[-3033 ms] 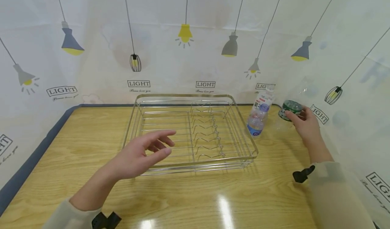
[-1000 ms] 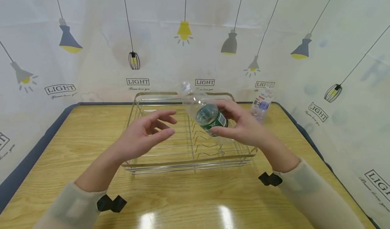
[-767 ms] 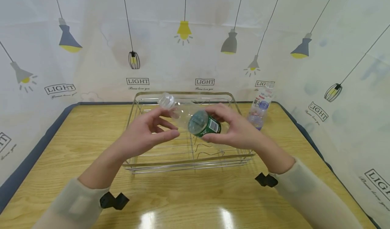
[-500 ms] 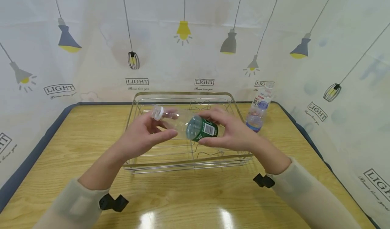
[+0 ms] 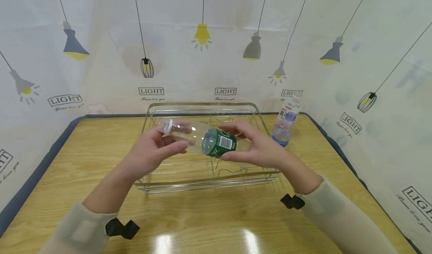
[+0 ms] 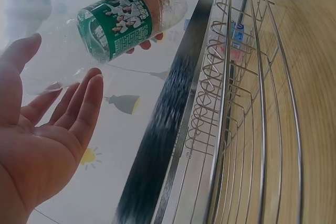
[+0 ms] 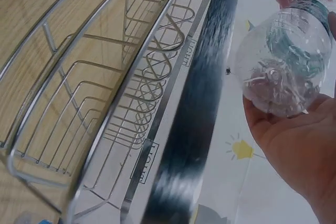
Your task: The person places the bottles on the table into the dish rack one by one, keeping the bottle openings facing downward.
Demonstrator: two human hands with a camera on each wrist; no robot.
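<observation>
A clear plastic bottle (image 5: 219, 143) with a green label is held sideways above the wire rack (image 5: 209, 184), its white-ringed neck pointing left. My right hand (image 5: 260, 145) grips the bottle around its label and base end, thumb in front. My left hand (image 5: 148, 151) has its fingers behind the neck and shoulder and its thumb in front, holding that end. Through the clear plastic the left fingers show. In the left wrist view the green label (image 6: 123, 24) faces the camera. The right wrist view shows the bottle's rounded base (image 7: 278, 87) beside the right palm.
A second bottle (image 5: 285, 122), with a white and purple label, stands on the wooden table (image 5: 202, 216) right of the rack. A patterned cloth backdrop (image 5: 182, 66) rises behind the table and along its sides.
My right hand has brought the green-label bottle from the table's right side to above the rack. The bottle has tipped sideways, and my left hand has taken its neck end.
</observation>
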